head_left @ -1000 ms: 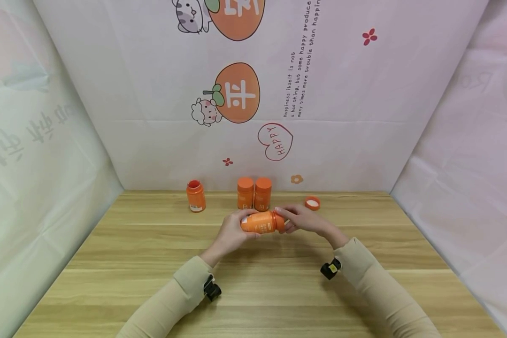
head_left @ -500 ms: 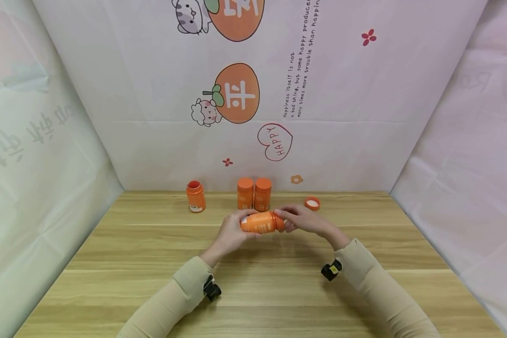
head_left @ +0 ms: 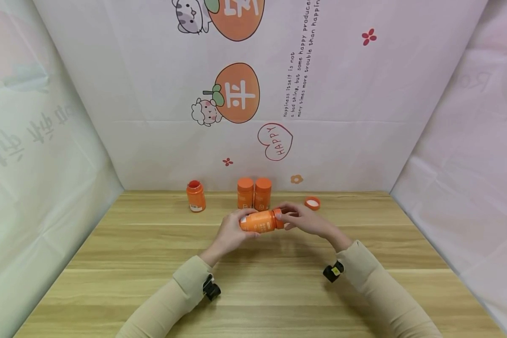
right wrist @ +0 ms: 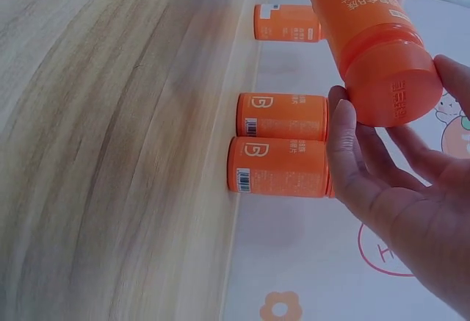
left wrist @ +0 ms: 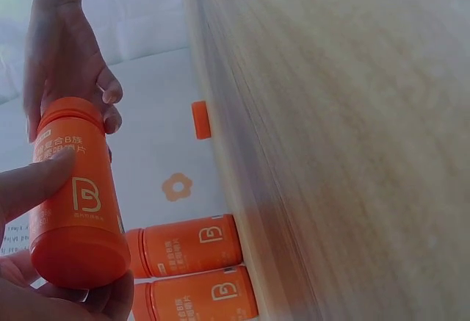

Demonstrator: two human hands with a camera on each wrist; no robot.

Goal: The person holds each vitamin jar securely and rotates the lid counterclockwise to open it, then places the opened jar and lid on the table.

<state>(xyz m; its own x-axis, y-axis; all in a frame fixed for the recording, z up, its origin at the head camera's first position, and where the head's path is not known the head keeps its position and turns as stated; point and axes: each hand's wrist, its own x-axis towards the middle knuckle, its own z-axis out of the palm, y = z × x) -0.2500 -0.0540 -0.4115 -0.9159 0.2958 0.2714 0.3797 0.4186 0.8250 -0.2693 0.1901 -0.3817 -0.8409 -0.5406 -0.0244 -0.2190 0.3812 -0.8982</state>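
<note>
My left hand [head_left: 229, 233] grips the body of an orange pill bottle [head_left: 257, 222], which lies on its side above the table with its cap end toward the right. In the left wrist view the thumb lies across the printed label [left wrist: 87, 195]. At the other end my right hand [head_left: 303, 219] holds the bottle's ribbed orange cap [right wrist: 393, 84] by its edge, thumb and fingers on opposite sides. The cap sits on the bottle neck in the right wrist view. Part of the bottle's base is hidden by the left fingers.
Two capped orange bottles stand side by side at the back, a left one [head_left: 245, 193] and a right one [head_left: 263, 193]. An uncapped bottle [head_left: 196, 197] is further left. A loose cap [head_left: 312, 203] lies inside up at the back right, near the printed wall sheet [head_left: 342, 141].
The right hand's fingers have shifted around the cap, and its wrist has moved slightly right. The left hand and bottle stay nearly in place; the bottle's cap end has tipped up a little.
</note>
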